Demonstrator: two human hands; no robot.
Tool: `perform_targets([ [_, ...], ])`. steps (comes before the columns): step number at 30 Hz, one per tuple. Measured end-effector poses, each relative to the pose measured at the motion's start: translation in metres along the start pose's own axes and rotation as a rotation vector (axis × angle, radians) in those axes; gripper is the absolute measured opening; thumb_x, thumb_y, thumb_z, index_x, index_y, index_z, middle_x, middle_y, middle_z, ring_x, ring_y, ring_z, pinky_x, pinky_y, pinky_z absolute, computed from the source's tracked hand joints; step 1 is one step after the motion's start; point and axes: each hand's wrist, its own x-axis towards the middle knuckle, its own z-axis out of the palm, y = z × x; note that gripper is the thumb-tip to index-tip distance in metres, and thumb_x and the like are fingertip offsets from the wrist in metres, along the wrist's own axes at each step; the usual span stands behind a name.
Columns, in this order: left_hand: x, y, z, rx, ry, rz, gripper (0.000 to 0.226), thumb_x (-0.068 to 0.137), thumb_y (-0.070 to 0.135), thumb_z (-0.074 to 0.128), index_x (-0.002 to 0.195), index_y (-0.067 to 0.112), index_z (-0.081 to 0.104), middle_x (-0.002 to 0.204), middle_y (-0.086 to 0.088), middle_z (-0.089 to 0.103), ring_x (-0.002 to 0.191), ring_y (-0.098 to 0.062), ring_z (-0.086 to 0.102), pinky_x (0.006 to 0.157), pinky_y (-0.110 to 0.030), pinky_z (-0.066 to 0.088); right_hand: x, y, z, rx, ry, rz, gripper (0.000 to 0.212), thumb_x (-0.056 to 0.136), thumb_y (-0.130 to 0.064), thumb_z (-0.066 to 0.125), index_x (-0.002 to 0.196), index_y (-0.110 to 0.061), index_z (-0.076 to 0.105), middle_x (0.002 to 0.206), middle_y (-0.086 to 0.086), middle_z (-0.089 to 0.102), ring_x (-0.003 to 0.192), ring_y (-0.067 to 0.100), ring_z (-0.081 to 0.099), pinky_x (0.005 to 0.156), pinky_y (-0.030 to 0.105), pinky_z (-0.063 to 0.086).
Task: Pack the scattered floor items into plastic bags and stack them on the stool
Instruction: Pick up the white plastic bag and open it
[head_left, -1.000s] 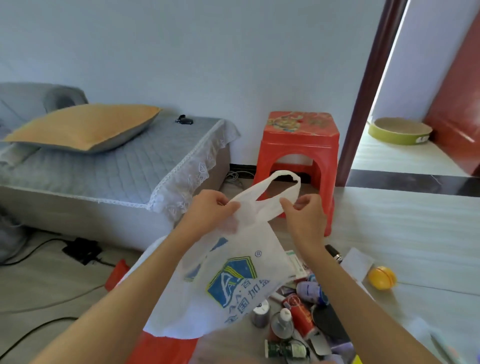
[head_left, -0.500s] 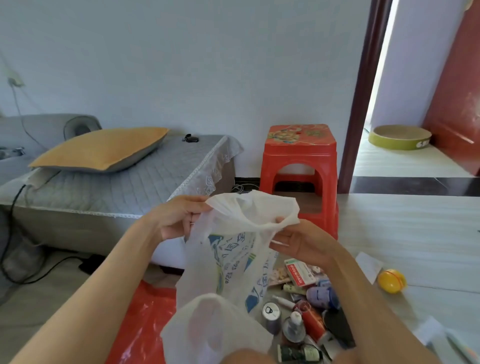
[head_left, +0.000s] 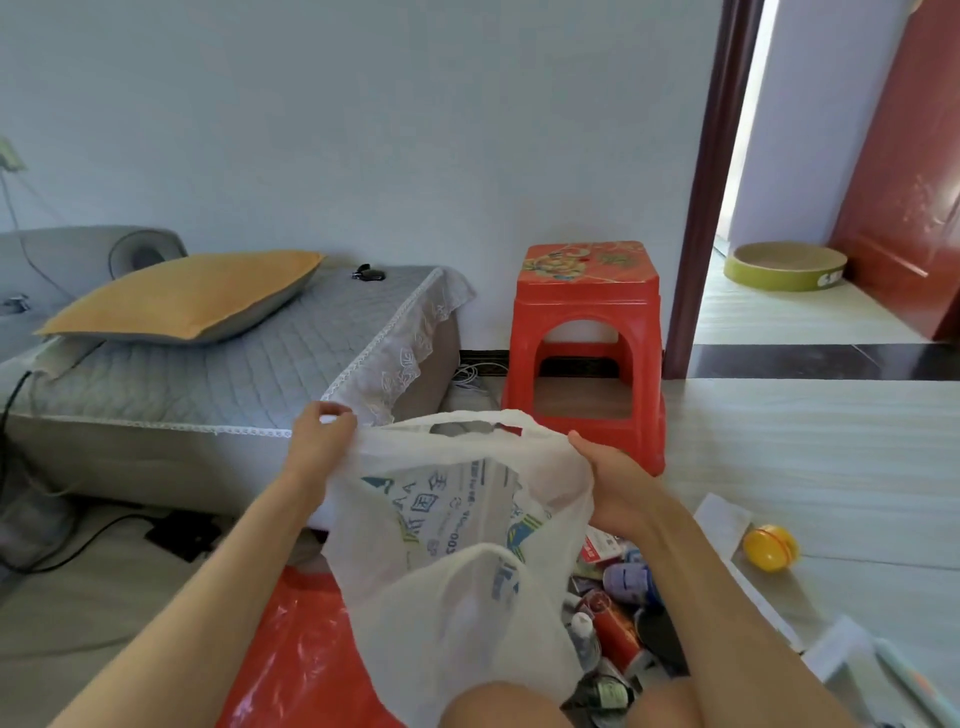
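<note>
The person holds a white plastic bag (head_left: 457, 561) by its mouth with both hands. The left hand (head_left: 319, 449) pinches one edge of the rim, the fingers closed on the thin film. The right hand (head_left: 605, 480) grips the opposite edge, its fingers curled into the plastic. The two hands pull away from each other, and this stretches the mouth wide — probably so that things can drop in without catching. The bag hangs down from the fingers and looks empty inside. Below the right fingers, on the floor, lies a heap of small bottles and tubes (head_left: 618, 613), not yet packed. A yellow ball (head_left: 770, 547) rests further right, well apart. Beyond the fingertips stands the red stool (head_left: 589, 332) — nothing is on it.
</note>
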Motion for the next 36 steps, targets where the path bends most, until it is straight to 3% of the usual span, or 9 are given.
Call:
perform_targets([
  [5, -0.046, -0.025, 0.036, 0.594, -0.295, 1.044, 0.054, 0.076, 0.052, 0.057, 0.123, 0.026, 0.047, 0.125, 0.008, 0.046, 0.117, -0.005, 0.038, 0.103, -0.020, 0.026, 0.007, 0.003, 0.020, -0.184, 0.117, -0.034, 0.037, 0.100, -0.029, 0.034, 0.106, -0.001, 0.058, 0.097, 0.018, 0.064, 0.087, 0.028, 0.060, 0.085, 0.044, 0.048],
  [10, -0.037, -0.034, 0.057, 0.701, -0.259, 1.161, 0.029, 0.082, 0.036, 0.045, 0.091, 0.018, 0.066, 0.092, 0.002, 0.070, 0.089, -0.012, 0.058, 0.098, -0.040, 0.043, 0.008, 0.008, 0.027, -0.466, 0.277, -0.129, 0.042, 0.096, -0.039, 0.043, 0.110, -0.003, 0.058, 0.097, 0.009, 0.064, 0.083, 0.019, 0.060, 0.082, 0.038, 0.050],
  [18, -0.028, 0.003, 0.058, 0.847, 0.058, 0.633, 0.023, 0.089, 0.020, 0.045, 0.084, 0.007, 0.063, 0.080, -0.008, 0.064, 0.076, -0.028, 0.057, 0.067, -0.036, 0.046, 0.019, 0.035, 0.034, -1.210, 0.402, -0.363, 0.064, 0.070, -0.060, 0.064, 0.112, -0.014, 0.048, 0.106, -0.001, 0.050, 0.098, 0.018, 0.052, 0.082, 0.033, 0.047],
  [21, -0.027, 0.007, 0.054, 0.858, 0.070, 0.643, 0.023, 0.087, 0.020, 0.048, 0.079, 0.007, 0.065, 0.081, -0.011, 0.062, 0.085, -0.030, 0.055, 0.069, -0.037, 0.042, 0.036, 0.044, 0.023, -1.282, 0.461, -0.291, 0.021, 0.079, -0.031, 0.059, 0.082, -0.010, 0.059, 0.082, 0.004, 0.058, 0.081, 0.026, 0.055, 0.069, 0.031, 0.042],
  [24, -0.012, -0.005, 0.028, 0.972, 0.101, 0.831, 0.026, 0.082, 0.028, 0.054, 0.083, 0.011, 0.074, 0.094, -0.009, 0.062, 0.094, -0.032, 0.048, 0.076, -0.039, 0.039, 0.032, 0.029, 0.006, -1.136, 0.389, -0.277, 0.026, 0.084, -0.017, 0.058, 0.063, -0.001, 0.063, 0.062, 0.007, 0.052, 0.063, 0.021, 0.046, 0.061, 0.029, 0.035],
  [26, -0.002, -0.014, 0.007, 0.878, -0.116, 0.817, 0.018, 0.083, 0.024, 0.062, 0.086, 0.011, 0.074, 0.110, -0.002, 0.061, 0.101, -0.028, 0.049, 0.082, -0.031, 0.041, 0.019, 0.017, -0.007, -0.964, 0.226, -0.173, 0.020, 0.086, -0.017, 0.062, 0.079, 0.000, 0.070, 0.072, 0.009, 0.063, 0.066, 0.018, 0.055, 0.061, 0.030, 0.044],
  [29, -0.009, -0.019, -0.009, 0.416, -0.604, 0.281, 0.014, 0.087, 0.008, 0.060, 0.096, 0.007, 0.070, 0.099, 0.007, 0.069, 0.085, -0.009, 0.063, 0.068, -0.008, 0.045, 0.012, 0.012, -0.031, -0.796, 0.160, 0.003, 0.016, 0.086, -0.016, 0.063, 0.093, -0.002, 0.069, 0.085, 0.010, 0.069, 0.074, 0.019, 0.064, 0.062, 0.027, 0.055],
  [32, -0.015, -0.032, -0.006, -0.003, -0.672, -0.084, 0.015, 0.089, 0.003, 0.053, 0.086, -0.003, 0.066, 0.074, -0.008, 0.069, 0.058, -0.013, 0.065, 0.051, -0.022, 0.052, 0.024, 0.017, -0.041, -0.900, 0.330, 0.039, 0.016, 0.087, -0.017, 0.061, 0.090, -0.003, 0.068, 0.088, 0.013, 0.067, 0.080, 0.025, 0.063, 0.077, 0.040, 0.055],
  [36, -0.014, -0.053, -0.002, -0.159, -0.658, -0.289, 0.026, 0.093, 0.012, 0.048, 0.102, -0.009, 0.061, 0.087, -0.022, 0.062, 0.064, -0.023, 0.065, 0.061, -0.032, 0.056, 0.029, 0.019, -0.040, -0.746, 0.406, 0.122, 0.028, 0.091, -0.009, 0.053, 0.110, 0.012, 0.058, 0.096, 0.021, 0.061, 0.083, 0.029, 0.057, 0.073, 0.040, 0.050],
])
